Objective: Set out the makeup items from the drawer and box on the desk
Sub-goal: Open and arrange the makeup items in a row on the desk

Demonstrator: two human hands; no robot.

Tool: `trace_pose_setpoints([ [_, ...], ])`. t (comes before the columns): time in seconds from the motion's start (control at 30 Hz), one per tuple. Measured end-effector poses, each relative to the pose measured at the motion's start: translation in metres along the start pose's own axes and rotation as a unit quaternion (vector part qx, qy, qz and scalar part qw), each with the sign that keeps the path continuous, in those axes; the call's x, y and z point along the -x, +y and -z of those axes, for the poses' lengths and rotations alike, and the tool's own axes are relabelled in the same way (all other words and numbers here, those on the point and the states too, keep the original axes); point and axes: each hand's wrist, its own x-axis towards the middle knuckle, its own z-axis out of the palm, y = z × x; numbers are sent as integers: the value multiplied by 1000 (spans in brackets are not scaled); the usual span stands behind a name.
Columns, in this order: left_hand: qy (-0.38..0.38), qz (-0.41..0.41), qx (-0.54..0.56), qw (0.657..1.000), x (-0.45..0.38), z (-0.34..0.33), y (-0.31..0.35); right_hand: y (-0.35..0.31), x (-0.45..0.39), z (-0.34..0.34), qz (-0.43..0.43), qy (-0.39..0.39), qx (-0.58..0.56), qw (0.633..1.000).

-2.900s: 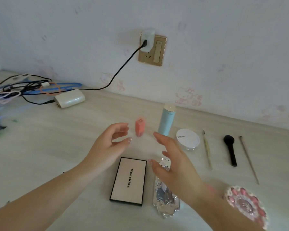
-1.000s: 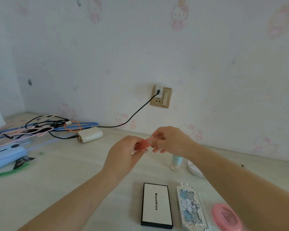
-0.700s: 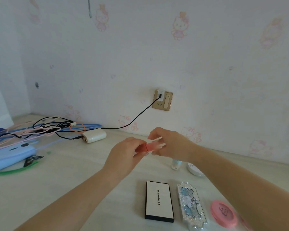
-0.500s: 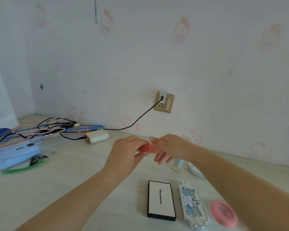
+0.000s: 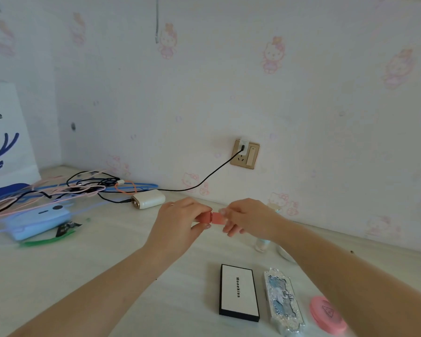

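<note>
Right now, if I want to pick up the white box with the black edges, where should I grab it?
The white box lies flat on the desk with its long sides running away from you. Probably come from above and pinch those two long black edges. The silver case lies close on the right, so slide that finger in carefully.

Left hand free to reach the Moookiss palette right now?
Probably not yet. The left hand and right hand both grip the pink lipstick. The path down to the Moookiss palette looks unobstructed once it lets go.
</note>
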Motion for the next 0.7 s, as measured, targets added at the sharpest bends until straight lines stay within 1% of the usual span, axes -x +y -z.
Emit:
trace_pose_setpoints([
  [0.1,-17,9,-14,1000,1,1,-3,-2,3,0,53,55,73,994],
  [0.17,-45,32,3,998,1,1,-1,-6,4,-2,88,75,154,981],
  [0.2,-64,47,17,997,1,-1,0,-7,4,-4,101,80,219,967],
  [0.27,-100,76,38,991,0,-3,-1,-4,0,-8,133,99,356,920],
  [0.3,-113,90,52,988,1,-5,-3,-1,-2,-9,147,112,398,899],
  [0.33,-121,105,68,985,1,-7,-6,3,-4,-10,156,126,417,886],
  [0.37,-122,116,82,982,2,-7,-9,7,-5,-9,157,139,421,882],
  [0.43,-119,132,95,979,5,-8,-16,12,-5,-8,145,150,405,890],
  [0.5,-120,150,104,976,7,-9,-23,16,-4,-8,121,148,387,902],
  [0.57,-122,172,127,969,7,-9,-30,20,-5,-11,84,142,351,922],
  [0.63,-115,198,178,957,7,-11,-35,26,-9,-17,35,135,279,950],
  [0.7,-94,232,240,938,4,-16,-37,34,-15,-25,-11,136,138,981],
])
